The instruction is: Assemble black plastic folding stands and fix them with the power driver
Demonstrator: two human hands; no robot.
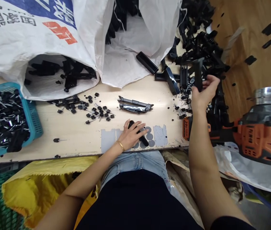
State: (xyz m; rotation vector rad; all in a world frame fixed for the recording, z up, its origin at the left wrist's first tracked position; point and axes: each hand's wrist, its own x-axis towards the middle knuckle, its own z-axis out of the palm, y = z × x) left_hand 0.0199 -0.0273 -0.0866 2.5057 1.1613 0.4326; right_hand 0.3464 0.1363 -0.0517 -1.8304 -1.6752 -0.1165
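Two hands, both on parts. Left hand (pixel 132 135): fingers flat and unclenched across black rod (pixel 144 141), grey pads (pixel 150 136) just past fingertips. Right hand (pixel 204 92): fingers clamped on upright black bracket (pixel 198 73), parts pile (pixel 205 44) just beyond fingertips.

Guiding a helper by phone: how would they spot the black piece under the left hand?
On the pale wooden tabletop, find the grey sheet of round pads at its near edge. A short black plastic bar lies across it under the left hand. Unlike the small black pins beyond, it is thick.
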